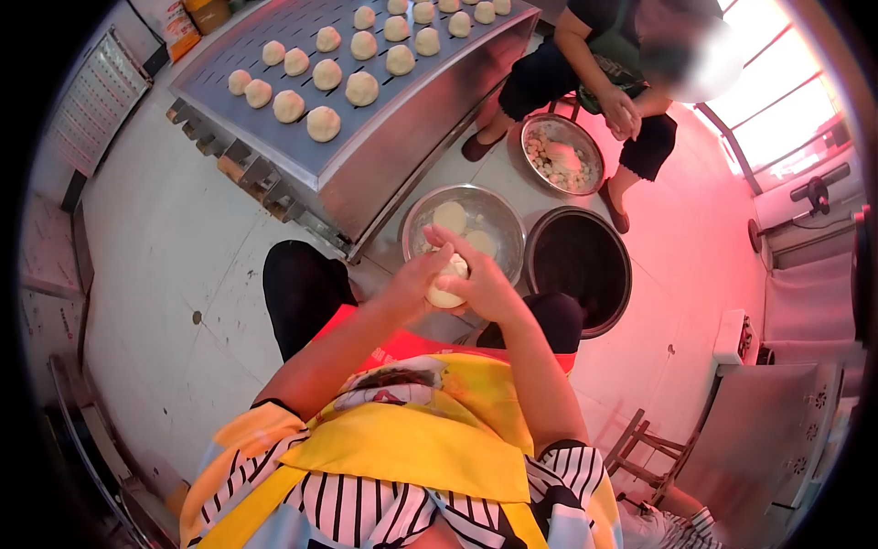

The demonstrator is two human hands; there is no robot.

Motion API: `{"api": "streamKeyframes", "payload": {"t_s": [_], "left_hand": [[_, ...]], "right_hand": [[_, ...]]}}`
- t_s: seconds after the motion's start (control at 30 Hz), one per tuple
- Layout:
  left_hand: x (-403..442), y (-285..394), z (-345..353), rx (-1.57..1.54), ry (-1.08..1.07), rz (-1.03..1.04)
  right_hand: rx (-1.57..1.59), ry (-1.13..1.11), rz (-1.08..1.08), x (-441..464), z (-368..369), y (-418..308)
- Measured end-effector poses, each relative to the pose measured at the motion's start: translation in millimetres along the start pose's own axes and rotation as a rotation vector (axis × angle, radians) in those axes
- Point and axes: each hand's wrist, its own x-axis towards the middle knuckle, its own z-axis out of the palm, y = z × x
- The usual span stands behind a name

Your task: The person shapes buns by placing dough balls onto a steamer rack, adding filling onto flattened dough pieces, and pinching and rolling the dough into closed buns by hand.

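Observation:
Between my two hands is a pale, round ball of dough [446, 289]. My left hand [413, 285] wraps its left side, and my right hand [482, 282] curves around it from the right, fingers meeting near the top. Just beyond them a wide metal bowl [416, 212] sits on the floor. Inside it lie flattened pale dough pieces [450, 217], partly hidden by my fingers.
A metal table [302, 165] at upper left carries rows of dough balls [362, 89]. Right of the bowl stands a dark round tub [581, 270]. A seated person [613, 101] leans over a metal basin [529, 156] of pale chunks. A wooden stool [645, 453] is lower right.

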Motion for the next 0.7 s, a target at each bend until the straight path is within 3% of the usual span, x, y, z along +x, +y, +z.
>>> {"api": "streamKeyframes", "payload": {"t_s": [0.1,0.2,0.3,0.4,0.5,0.6,0.7], "left_hand": [[-7,2,12,0.078,0.25,-0.005],[-2,-12,23,-0.113,0.416,0.213],[-9,0,7,-0.028,0.198,0.09],[-15,7,15,0.084,0.293,0.061],[-6,-11,28,-0.125,0.471,0.277],[-11,0,12,-0.051,0.345,0.132],[-15,11,14,0.076,0.285,0.12]], "right_hand": [[0.051,-0.088,0.07,8,0,8],[-0.324,0.111,0.004,9,8,14],[-0.187,-0.016,-0.181,12,10,0],[-0.02,-0.13,0.077,11,3,-4],[-0.317,0.094,-0.035,13,14,7],[-0.085,0.001,-0.061,15,13,2],[-0.026,-0.074,0.13,16,9,1]]}}
